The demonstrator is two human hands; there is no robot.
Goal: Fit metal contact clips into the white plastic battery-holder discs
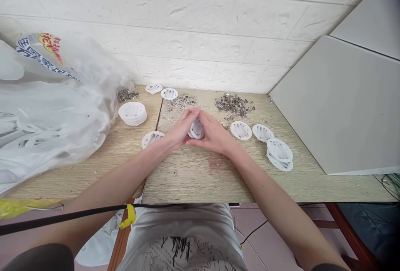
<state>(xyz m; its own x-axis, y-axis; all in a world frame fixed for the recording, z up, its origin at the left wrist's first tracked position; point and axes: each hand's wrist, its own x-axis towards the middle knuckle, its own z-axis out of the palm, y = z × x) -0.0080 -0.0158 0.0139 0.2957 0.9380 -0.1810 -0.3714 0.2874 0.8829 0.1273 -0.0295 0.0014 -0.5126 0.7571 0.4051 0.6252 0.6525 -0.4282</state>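
Both my hands meet at the middle of the table around a small stack of round white plastic discs (197,129) with slots and metal bits. My left hand (182,128) wraps the stack's left side, and my right hand (213,132) closes on its right side, fingertips touching at the top. Beyond my hands lie a pile of small metal pieces (181,102) and a darker pile of metal clips (233,104). Near my left forearm is a single white disc (152,139), partly covered by the arm. Another disc (241,130) lies right of my right hand.
At the left, a large plastic bag (56,116) bulges with white parts beside stacked discs (133,113). More discs (279,151) overlap on the right, near a grey panel (340,104). A black cable (78,214) crosses below the table's front edge.
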